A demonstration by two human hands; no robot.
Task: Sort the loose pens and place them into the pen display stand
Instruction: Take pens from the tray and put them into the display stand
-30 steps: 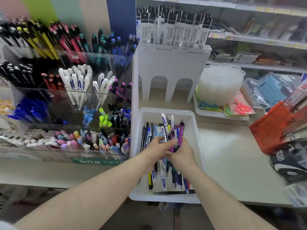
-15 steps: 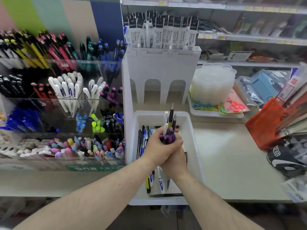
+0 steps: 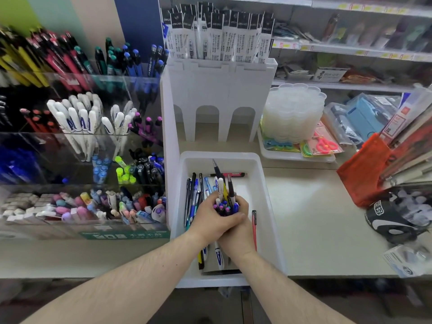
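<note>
A: Fingers (image 3: 211,215) of the left hand (image 3: 210,222) curl round a mixed bundle of pens (image 3: 224,202), tips and caps poking up. Right hand (image 3: 237,232) wraps the same bundle from the near side, partly under the left. Both hold tight, neither slack.

B: Head view only?

A: Yes, one view. Bundle stands roughly upright over the white rectangular plastic tray (image 3: 268,206), which sits on the pale counter (image 3: 315,218). More loose pens (image 3: 192,199) lie flat in the tray on its left side. One thin red pen (image 3: 254,228) lies alone just right of the hands, and a red-and-black pen (image 3: 230,175) lies across the far end.

B: Stand?

A: Clear acrylic tiered pen display stand (image 3: 81,141) is just left of the tray, compartments sorted by colour and type.

B: Step?

A: I judge it as gathering and squaring up a handful, sorting not begun. Nothing from this bundle is in the stand yet.

B: Next?

A: Probably free one hand, pick out matching pens, carry them left to the matching compartment. Bundle is mixed, so a loose grip could spill it into the tray.
</note>
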